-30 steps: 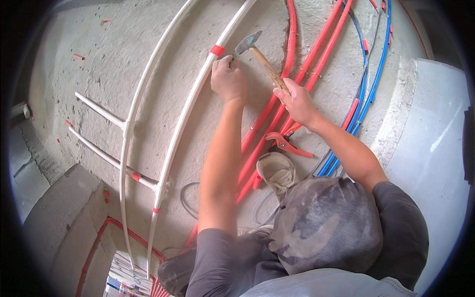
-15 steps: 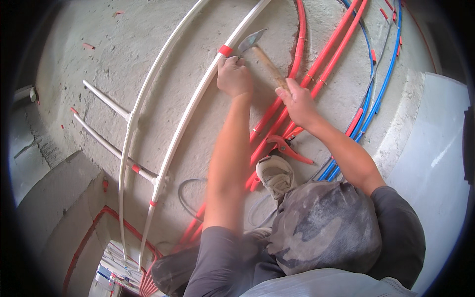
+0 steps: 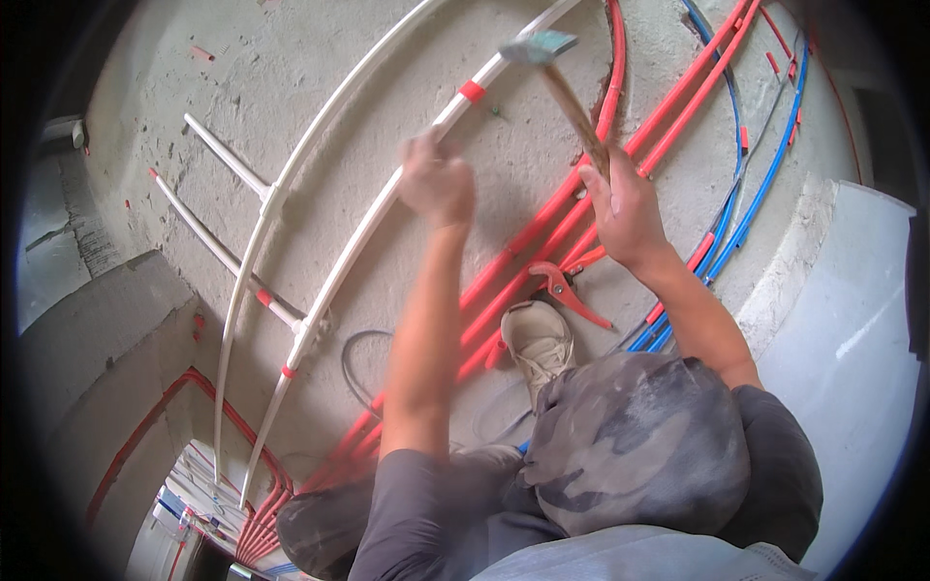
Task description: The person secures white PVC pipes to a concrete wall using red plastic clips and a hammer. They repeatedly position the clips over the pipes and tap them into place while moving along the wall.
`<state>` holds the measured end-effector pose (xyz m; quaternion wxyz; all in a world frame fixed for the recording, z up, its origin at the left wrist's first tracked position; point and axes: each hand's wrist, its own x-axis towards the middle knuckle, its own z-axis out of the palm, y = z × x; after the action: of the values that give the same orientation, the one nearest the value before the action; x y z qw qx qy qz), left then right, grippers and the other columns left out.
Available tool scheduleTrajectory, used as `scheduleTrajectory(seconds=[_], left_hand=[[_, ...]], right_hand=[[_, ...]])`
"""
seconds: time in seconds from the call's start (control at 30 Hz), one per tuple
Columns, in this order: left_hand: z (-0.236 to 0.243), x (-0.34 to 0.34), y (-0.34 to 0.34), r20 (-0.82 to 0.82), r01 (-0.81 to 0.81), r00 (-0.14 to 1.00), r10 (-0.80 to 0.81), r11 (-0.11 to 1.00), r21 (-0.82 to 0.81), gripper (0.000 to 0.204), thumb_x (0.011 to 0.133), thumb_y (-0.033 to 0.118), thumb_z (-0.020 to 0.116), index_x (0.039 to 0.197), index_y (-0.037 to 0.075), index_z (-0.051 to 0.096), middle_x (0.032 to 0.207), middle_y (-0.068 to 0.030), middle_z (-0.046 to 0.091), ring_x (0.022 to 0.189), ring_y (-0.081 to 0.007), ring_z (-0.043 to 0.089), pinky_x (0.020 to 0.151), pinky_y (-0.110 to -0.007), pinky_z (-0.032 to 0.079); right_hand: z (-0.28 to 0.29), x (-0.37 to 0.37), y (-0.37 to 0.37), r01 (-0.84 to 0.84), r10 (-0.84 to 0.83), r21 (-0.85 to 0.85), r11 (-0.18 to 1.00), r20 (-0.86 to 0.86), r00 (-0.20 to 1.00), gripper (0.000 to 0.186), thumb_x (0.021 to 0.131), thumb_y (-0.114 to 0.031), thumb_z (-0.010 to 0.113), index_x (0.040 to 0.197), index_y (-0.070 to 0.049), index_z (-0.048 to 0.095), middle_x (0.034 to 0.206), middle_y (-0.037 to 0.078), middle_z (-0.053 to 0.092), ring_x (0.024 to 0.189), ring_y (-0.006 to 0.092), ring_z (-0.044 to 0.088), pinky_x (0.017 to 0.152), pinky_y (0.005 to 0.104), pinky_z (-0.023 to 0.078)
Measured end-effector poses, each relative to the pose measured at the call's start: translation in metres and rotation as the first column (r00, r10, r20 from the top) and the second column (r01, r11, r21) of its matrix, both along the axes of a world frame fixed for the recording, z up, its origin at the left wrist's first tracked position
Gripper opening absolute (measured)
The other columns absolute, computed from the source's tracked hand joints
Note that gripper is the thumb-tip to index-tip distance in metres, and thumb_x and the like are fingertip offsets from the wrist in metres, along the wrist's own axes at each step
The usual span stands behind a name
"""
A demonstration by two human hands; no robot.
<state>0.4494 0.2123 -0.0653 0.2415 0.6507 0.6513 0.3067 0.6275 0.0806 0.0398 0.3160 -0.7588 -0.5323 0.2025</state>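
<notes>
My right hand [image 3: 628,208] grips the wooden handle of a hammer [image 3: 572,105]. The hammer's metal head is raised and overlaps the upper part of a long white pipe [image 3: 373,215] on the concrete floor. Around that pipe sits a red clip [image 3: 473,91], a little left of and below the hammer head. My left hand [image 3: 436,184] is beside the white pipe, below the clip; motion blurs its fingers, so what they hold, if anything, is unclear. A tiny greenish piece [image 3: 496,112] lies by the clip.
Red pipes [image 3: 528,235] run diagonally under my arms, with a red pipe cutter [image 3: 567,293] beside my shoe [image 3: 536,339]. Blue pipes [image 3: 765,208] curve along the right. A second white pipe [image 3: 291,174] with side branches lies to the left. Scraps of red pipe are scattered about.
My left hand has left the red clip and moved down along the white pipe. The hammer and my right hand have shifted a little right, and the view has shifted slightly.
</notes>
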Motion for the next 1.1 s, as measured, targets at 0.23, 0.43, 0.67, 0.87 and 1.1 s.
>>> scheduleTrajectory(seconds=[0.23, 0.43, 0.67, 0.87, 1.1], left_hand=[[0.006, -0.09, -0.007, -0.302, 0.023, 0.952, -0.054, 0.994, -0.106, 0.027, 0.085, 0.021, 0.063, 0.106, 0.01, 0.076, 0.115, -0.0123, 0.068, 0.095, -0.0377, 0.07, 0.082, -0.048, 0.055], [0.0, -0.12, -0.017, -0.366, 0.079, 0.92, -0.144, 0.979, -0.186, 0.021, 0.085, 0.019, 0.061, 0.098, 0.01, 0.076, 0.114, -0.013, 0.068, 0.094, -0.0402, 0.07, 0.082, -0.05, 0.055], [-0.011, -0.135, -0.025, -0.362, 0.174, 0.907, -0.216, 0.974, -0.147, 0.016, 0.087, 0.016, 0.063, 0.097, 0.009, 0.074, 0.111, -0.0128, 0.067, 0.092, -0.0399, 0.07, 0.079, -0.051, 0.057], [-0.033, -0.136, -0.038, -0.312, 0.13, 0.937, -0.158, 0.986, -0.109, 0.015, 0.086, 0.011, 0.065, 0.09, 0.0, 0.074, 0.096, -0.0209, 0.072, 0.084, -0.0386, 0.074, 0.069, -0.049, 0.06], [0.025, -0.245, -0.06, 0.086, -0.349, 0.932, 0.351, 0.936, -0.038, 0.026, 0.085, 0.018, 0.072, 0.104, 0.001, 0.068, 0.104, -0.0167, 0.063, 0.092, -0.0285, 0.066, 0.084, -0.043, 0.053]], right_hand=[[-0.058, 0.011, 0.01, -0.07, 0.128, -0.327, 0.942, 0.158, 0.979, 0.031, 0.105, -0.03, 0.053, 0.103, 0.0, 0.051, 0.088, 0.029, 0.067, 0.084, 0.0532, 0.063, 0.073, 0.0618, 0.048], [-0.089, 0.018, -0.002, -0.038, 0.114, -0.286, 0.958, 0.257, 0.96, 0.034, 0.103, -0.033, 0.057, 0.101, 0.001, 0.054, 0.087, 0.03, 0.066, 0.086, 0.0526, 0.063, 0.074, 0.0599, 0.047], [-0.031, -0.015, -0.008, -0.005, 0.025, -0.187, 0.982, 0.105, 0.994, 0.032, 0.102, -0.031, 0.058, 0.101, 0.001, 0.058, 0.084, 0.029, 0.064, 0.083, 0.0482, 0.064, 0.071, 0.0529, 0.047], [-0.042, -0.031, -0.001, -0.148, 0.147, -0.164, 0.975, -0.021, 0.989, 0.028, 0.105, -0.028, 0.056, 0.099, -0.001, 0.06, 0.072, 0.01, 0.055, 0.066, 0.0212, 0.052, 0.063, 0.0414, 0.044], [-0.03, -0.133, 0.028, -0.381, 0.317, -0.284, 0.88, -0.248, 0.915, 0.025, 0.103, -0.025, 0.059, 0.103, 0.0, 0.062, 0.072, 0.002, 0.051, 0.068, 0.0091, 0.046, 0.06, 0.0315, 0.039]])
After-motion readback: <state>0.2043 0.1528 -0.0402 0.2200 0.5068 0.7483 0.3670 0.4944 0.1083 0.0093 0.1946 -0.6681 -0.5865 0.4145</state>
